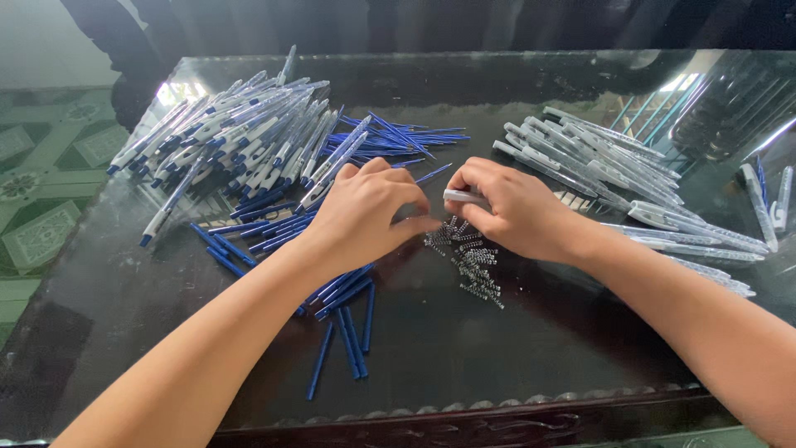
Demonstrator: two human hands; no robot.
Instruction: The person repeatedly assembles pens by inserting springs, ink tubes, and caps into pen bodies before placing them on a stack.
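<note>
Right hand (pixel 506 211) pinching white pen barrel (pixel 461 196), left hand (pixel 365 211) fingertips pressed together above springs (pixel 468 259); tiny spring could slip, scatter across desk (pixel 497 348).

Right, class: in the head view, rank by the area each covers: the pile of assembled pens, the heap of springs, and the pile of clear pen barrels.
1. Pile of assembled pens, largest.
2. Pile of clear pen barrels, somewhat smaller, though loosely spread, so the gap is unsure.
3. Heap of springs, clearly smallest.
</note>
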